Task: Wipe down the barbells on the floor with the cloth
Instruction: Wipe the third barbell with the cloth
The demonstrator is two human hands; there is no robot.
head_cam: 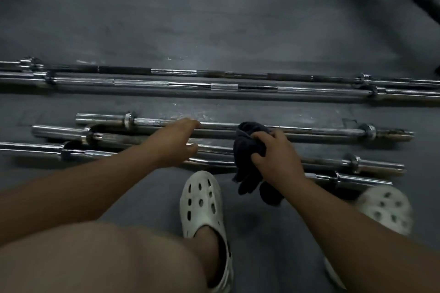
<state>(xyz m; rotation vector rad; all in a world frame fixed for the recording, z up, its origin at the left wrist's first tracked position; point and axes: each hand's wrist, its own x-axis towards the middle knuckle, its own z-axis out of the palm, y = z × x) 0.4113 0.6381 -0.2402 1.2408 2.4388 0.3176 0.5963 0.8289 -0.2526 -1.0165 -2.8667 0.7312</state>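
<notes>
Right hand [278, 157] grips the dark cloth [250, 147], bunched against the short barbell [238, 127] (nearest group on the grey floor [214, 19]). Left hand [173, 143], fingers straight, reaches onto the same bar, holding nothing.

A: Where are your hands?
B: My left hand [175, 143] reaches forward, fingers straight, fingertips [194, 123] at the shaft of a short barbell [333, 131] on the grey floor [214, 19].
A: And the right?
B: My right hand [277, 157] grips a bunched dark cloth [247, 147] just beside, over the same shaft. Two long barbells [142, 83] lie beyond; my white clog [201, 202] sits nearer me.
</notes>
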